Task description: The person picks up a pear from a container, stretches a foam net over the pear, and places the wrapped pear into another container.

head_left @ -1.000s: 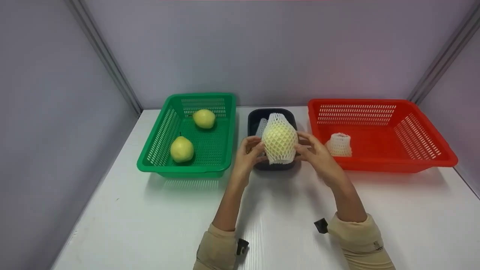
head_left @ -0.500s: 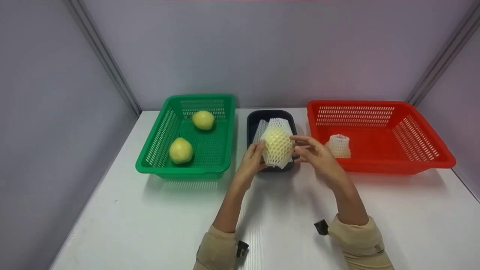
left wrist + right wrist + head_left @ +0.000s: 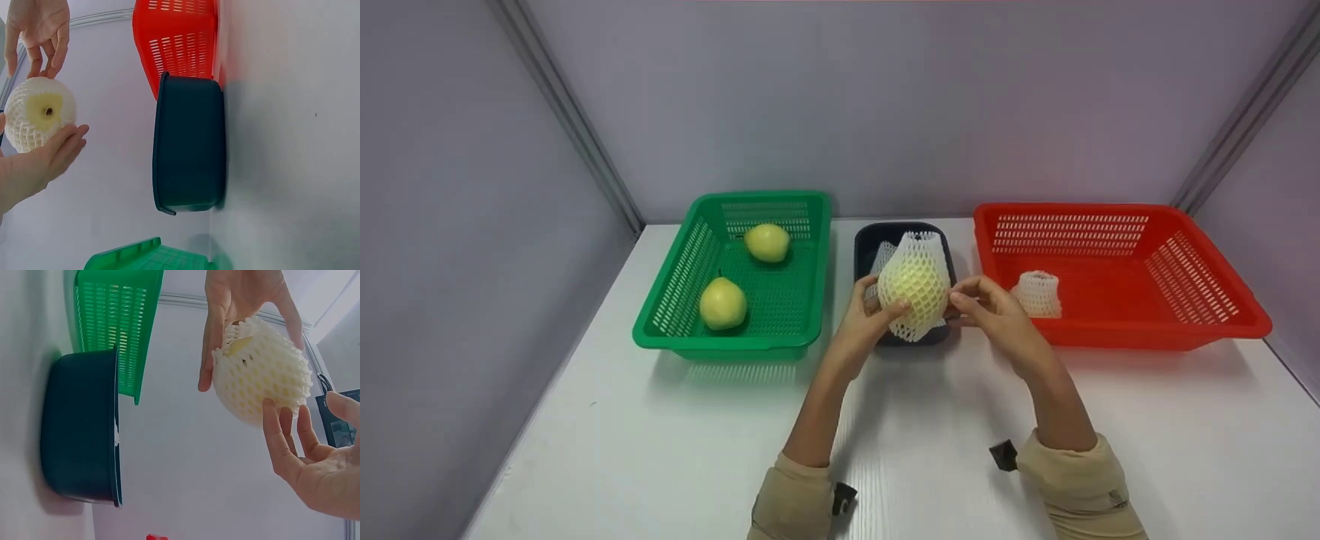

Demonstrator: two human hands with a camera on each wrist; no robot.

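Note:
A yellow pear (image 3: 916,283) in a white foam net sleeve (image 3: 922,244) is held up over the dark tray (image 3: 864,244). My left hand (image 3: 861,330) grips it from the left, thumb across the front of the net. My right hand (image 3: 997,319) is at the pear's right side. In the right wrist view its fingertips (image 3: 270,405) touch the net, while its thumb stands apart from the fruit. The net is open at the pear's end, where the left wrist view shows bare yellow skin (image 3: 38,112).
A green basket (image 3: 727,343) on the left holds two bare pears, one nearer (image 3: 723,304) and one farther (image 3: 767,243). In the red basket (image 3: 1147,334) on the right stands a netted item (image 3: 1039,294). Another foam net (image 3: 883,257) lies in the dark tray.
The pear has shifted slightly left and tilted. My left thumb has come round onto its front. My right hand has loosened from gripping its side to touching it with the fingertips.

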